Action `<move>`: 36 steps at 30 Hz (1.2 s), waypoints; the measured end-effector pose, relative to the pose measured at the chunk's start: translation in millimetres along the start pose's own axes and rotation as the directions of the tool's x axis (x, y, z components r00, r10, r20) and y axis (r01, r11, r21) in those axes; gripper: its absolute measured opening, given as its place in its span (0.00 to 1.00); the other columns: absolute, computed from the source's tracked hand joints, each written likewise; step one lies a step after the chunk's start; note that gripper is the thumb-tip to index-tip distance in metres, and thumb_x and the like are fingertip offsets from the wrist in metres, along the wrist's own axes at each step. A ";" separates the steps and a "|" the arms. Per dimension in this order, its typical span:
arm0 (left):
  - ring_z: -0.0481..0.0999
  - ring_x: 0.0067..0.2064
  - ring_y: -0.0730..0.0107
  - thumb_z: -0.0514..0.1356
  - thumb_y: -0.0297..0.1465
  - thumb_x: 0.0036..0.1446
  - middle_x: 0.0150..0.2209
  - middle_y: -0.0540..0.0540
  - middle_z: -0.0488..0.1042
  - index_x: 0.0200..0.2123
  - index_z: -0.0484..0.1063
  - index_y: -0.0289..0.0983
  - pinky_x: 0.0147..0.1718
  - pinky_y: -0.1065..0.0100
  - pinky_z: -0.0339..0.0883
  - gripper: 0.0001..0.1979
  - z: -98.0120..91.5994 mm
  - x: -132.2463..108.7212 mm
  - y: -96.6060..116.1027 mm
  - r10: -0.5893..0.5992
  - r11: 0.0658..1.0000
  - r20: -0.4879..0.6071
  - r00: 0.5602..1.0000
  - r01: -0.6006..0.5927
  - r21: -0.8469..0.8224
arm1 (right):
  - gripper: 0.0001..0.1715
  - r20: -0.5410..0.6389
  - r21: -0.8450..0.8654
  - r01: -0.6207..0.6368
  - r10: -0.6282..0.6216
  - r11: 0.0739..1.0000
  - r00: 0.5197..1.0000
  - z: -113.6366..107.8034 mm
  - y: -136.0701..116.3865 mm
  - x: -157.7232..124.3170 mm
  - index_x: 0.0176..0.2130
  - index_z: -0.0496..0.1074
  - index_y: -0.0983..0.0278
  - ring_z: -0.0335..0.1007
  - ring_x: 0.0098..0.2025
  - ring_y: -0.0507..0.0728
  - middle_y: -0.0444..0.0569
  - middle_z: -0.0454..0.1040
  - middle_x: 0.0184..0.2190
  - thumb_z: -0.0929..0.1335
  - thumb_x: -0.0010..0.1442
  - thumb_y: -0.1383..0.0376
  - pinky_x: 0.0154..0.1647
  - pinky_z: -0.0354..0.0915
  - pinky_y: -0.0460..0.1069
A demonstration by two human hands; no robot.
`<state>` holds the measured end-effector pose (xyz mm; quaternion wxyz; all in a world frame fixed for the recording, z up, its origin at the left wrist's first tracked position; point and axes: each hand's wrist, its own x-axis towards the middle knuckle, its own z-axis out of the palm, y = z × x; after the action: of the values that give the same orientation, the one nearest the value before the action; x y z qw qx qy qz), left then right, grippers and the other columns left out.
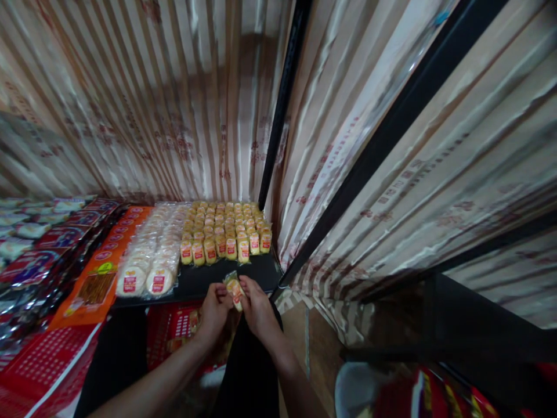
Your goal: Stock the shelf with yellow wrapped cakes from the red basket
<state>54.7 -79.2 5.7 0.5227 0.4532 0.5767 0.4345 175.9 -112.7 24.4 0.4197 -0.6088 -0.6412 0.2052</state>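
Note:
Both my hands hold one small wrapped cake (235, 292) with a yellowish body and a red-and-white label, in clear film. My left hand (216, 307) pinches its left side, and my right hand (256, 305) grips its right side. Just beyond them, on a black shelf (204, 281), stand rows of matching wrapped cakes (231, 248). To their left lie two columns of round white wrapped biscuits (159, 280) with red labels. Below my hands, between my legs, sits a red basket (167, 322) with more wrapped pieces inside, partly hidden by my left arm.
Orange snack packets (93, 278) and dark shiny packets (47, 249) lie further left. Another red basket (52, 360) is at lower left. A black post (348, 186) rises by the shelf's right end, in front of pleated curtain (195, 116). Red packages (435, 395) sit at lower right.

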 end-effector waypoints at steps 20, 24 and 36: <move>0.72 0.35 0.71 0.52 0.25 0.52 0.33 0.48 0.71 0.36 0.64 0.36 0.40 0.68 0.66 0.06 73.0 48.7 40.8 0.276 0.888 0.169 0.946 -0.318 0.332 | 0.24 -0.413 -0.242 -0.241 0.125 0.940 0.902 13.5 50.8 37.3 0.53 0.63 0.70 0.64 0.48 0.62 0.60 0.70 0.46 0.59 0.58 0.66 0.49 0.61 0.56; 0.71 0.43 0.69 0.51 0.23 0.53 0.41 0.45 0.71 0.39 0.67 0.36 0.47 0.65 0.64 0.11 77.6 54.9 37.8 0.332 0.834 0.207 0.920 -0.389 0.391 | 0.24 -0.465 -0.207 -0.265 0.143 0.942 0.874 15.9 60.9 45.8 0.53 0.63 0.71 0.64 0.49 0.62 0.61 0.70 0.45 0.57 0.60 0.62 0.48 0.61 0.56; 0.71 0.45 0.71 0.50 0.22 0.53 0.43 0.45 0.71 0.44 0.69 0.36 0.49 0.68 0.63 0.16 73.1 61.0 35.4 0.321 0.788 0.287 0.903 -0.422 0.448 | 0.27 -0.489 -0.239 -0.271 0.126 0.932 0.863 24.5 79.7 69.2 0.52 0.64 0.74 0.62 0.48 0.63 0.64 0.69 0.44 0.56 0.62 0.58 0.48 0.60 0.58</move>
<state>127.3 -10.2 21.9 0.3451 0.7180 0.5140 0.3182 211.5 -26.7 -31.2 0.4400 -0.7600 -0.4784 -0.0038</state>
